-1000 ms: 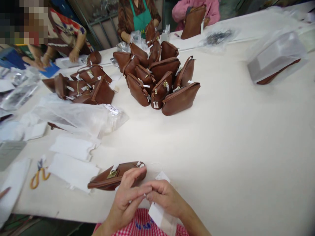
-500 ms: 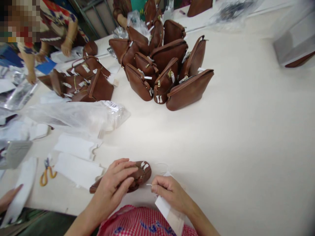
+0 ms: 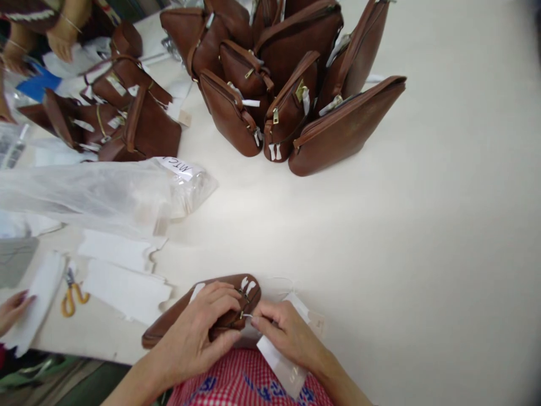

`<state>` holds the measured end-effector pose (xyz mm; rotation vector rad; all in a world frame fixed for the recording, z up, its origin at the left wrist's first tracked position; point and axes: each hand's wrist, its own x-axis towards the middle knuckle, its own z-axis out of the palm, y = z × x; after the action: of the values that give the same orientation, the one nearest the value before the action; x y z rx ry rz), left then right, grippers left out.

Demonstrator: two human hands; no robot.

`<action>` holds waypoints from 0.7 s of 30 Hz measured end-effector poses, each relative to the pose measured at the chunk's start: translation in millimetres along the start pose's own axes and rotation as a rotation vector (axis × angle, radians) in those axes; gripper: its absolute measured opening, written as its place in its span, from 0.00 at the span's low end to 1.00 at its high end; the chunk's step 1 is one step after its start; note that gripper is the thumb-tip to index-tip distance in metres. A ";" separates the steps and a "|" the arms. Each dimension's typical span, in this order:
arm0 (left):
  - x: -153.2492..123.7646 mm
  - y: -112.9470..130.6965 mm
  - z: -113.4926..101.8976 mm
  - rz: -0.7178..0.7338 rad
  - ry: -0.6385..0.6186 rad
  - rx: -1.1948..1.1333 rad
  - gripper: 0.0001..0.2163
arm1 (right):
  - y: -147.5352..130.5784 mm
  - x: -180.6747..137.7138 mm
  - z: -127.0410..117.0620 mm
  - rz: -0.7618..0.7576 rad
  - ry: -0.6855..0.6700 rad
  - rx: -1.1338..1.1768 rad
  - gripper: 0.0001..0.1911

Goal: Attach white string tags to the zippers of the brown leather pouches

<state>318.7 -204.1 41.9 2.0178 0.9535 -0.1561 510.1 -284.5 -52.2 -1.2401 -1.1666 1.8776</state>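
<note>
At the bottom centre of the frame my left hand (image 3: 203,330) lies over a small brown purse (image 3: 181,316), with the fingers bent and pressing on its top near the zipper. The purse rests flat at the near edge of the white table (image 3: 422,225), just above my red checked apron (image 3: 236,383). My right hand (image 3: 287,332) is just beside it, on the right; thumb and forefinger are pressed together and pinch a thin white string at the zipper end of the purse. Under this hand I also hold a white paper tag (image 3: 281,366), which hangs down over the apron.

To the left of the purse lie white paper pieces (image 3: 122,287) and small yellow-handled scissors (image 3: 71,290). At the far left edge, another person's hand (image 3: 12,310) touches a white sheet. Above them, in the left middle, is a clear plastic bag (image 3: 105,192). In the upper centre stands a pile of brown bags (image 3: 291,84), and a smaller group of brown bags (image 3: 114,118) is in the upper left.
</note>
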 end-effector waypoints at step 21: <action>10.4 -3.0 4.4 0.059 -0.010 -0.156 0.09 | -0.9 0.5 1.8 -0.005 -0.063 0.070 0.10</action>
<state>324.9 -200.6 32.8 1.8971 0.8721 -0.0577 508.3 -284.4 -51.2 -1.1460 -1.1256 1.9498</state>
